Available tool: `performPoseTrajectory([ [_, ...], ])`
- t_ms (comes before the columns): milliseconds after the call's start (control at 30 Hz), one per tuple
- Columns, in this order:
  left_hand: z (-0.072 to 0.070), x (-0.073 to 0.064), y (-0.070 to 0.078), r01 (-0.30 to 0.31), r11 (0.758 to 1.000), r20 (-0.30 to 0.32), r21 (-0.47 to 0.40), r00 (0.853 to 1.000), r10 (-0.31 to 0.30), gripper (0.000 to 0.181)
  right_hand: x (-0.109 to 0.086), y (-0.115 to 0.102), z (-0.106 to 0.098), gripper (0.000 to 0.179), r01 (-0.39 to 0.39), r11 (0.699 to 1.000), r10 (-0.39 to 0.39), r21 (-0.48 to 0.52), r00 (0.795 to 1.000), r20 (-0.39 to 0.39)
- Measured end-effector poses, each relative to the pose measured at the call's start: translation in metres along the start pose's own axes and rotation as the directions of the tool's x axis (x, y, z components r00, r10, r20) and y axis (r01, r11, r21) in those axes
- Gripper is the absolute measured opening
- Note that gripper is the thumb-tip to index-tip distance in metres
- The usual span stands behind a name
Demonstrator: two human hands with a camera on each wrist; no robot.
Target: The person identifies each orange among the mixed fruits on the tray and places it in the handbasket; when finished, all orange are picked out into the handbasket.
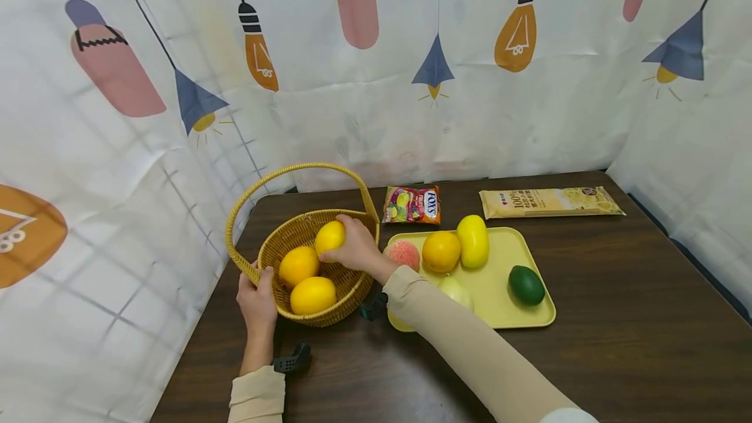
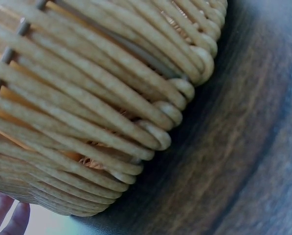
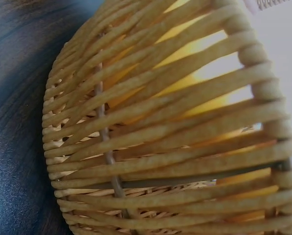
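A woven yellow wicker basket (image 1: 341,309) with a tall hoop handle (image 1: 305,167) stands on the left of the table. My left hand (image 1: 258,302) grips its left side where the handle meets the rim; some of its fingertips (image 2: 19,218) show at the lower left of the left wrist view. Inside the basket, my right hand (image 1: 355,247) holds a yellow lemon (image 1: 329,236) from its right side. Two more lemons lie in the basket, one at the left (image 1: 298,266) and one nearer me (image 1: 313,296). Basket weave (image 3: 155,147) fills most of the right wrist view, hiding the right hand's grip.
Right of the basket, a yellow tray (image 1: 493,315) carries a peach (image 1: 405,253), an orange (image 1: 442,251), a long yellow fruit (image 1: 473,241), a pale green fruit (image 1: 455,291) and an avocado (image 1: 526,285). Behind lie a candy bag (image 1: 411,205) and a long noodle packet (image 1: 549,203).
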State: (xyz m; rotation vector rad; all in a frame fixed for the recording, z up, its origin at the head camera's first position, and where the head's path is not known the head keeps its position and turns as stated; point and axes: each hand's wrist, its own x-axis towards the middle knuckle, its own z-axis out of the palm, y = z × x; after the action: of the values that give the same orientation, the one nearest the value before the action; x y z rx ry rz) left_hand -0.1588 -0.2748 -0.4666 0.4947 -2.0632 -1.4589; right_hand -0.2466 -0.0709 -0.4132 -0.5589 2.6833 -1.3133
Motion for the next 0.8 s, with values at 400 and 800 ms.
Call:
performPoseTrajectory([
  [400,-0.001,-0.0002,-0.0001,0.01,1.0,-0.01,-0.006,1.0,-0.01,0.044,0.0024,-0.004,0.0029,0.089,-0.03,0.998,0.031,-0.05,0.999,0.029],
  [800,-0.0003,-0.0012,-0.0001,-0.014,1.0,-0.006,0.023,1.0,0.015,0.042,0.0012,-0.0036,0.0033,0.085,-0.027,0.997,0.03,-0.076,0.999,0.044],
])
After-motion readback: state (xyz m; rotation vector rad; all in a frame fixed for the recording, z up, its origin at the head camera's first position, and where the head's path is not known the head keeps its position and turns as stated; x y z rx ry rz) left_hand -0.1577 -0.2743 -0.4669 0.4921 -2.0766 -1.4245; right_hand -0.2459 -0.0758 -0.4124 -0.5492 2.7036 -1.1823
